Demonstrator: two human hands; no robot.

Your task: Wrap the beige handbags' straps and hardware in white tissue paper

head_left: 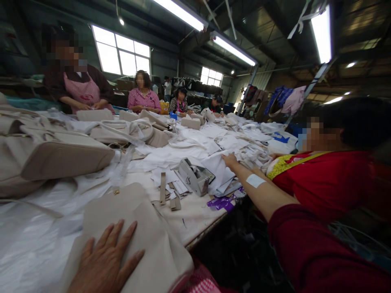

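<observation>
Fingers of the left hand [104,258] lie spread and unclenched on a beige bag [149,232]. The right arm [271,195] stretches past a tape dispenser [197,177], its right hand [230,160] at white sheets [214,167]; grip unclear. Bare surface [191,221] separates bag from dispenser, ending in a slanting edge.
</observation>
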